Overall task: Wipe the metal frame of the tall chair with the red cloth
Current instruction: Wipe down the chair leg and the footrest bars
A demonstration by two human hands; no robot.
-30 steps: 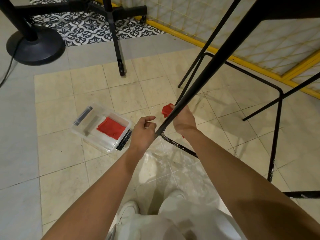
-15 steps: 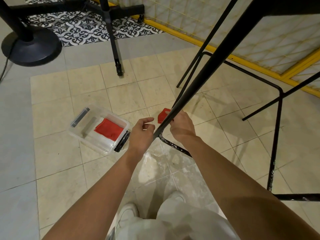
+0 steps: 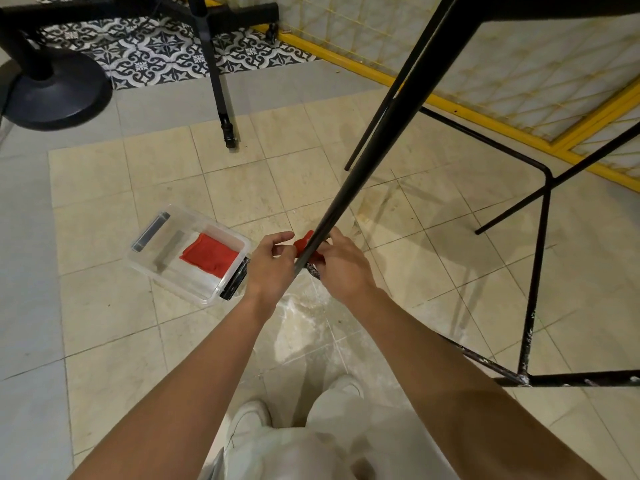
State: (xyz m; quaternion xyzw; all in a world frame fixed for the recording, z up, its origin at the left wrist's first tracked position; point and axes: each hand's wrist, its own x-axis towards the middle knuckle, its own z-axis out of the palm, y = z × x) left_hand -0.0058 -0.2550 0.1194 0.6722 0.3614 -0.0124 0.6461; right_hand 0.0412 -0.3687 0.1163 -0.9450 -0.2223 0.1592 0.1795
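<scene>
Clutching red cloth (image 3: 302,242): right hand (image 3: 341,268) | left hand (image 3: 272,266) curled beside frame (image 3: 346,202)

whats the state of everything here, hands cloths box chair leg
chair leg, slanted, between both hands
red cloth, bunched against the chair leg
right hand, gripping the red cloth
left hand, fingers curled beside the red cloth, grip unclear
clear box, open, on the floor
spare cloth, flat inside the clear box
</scene>
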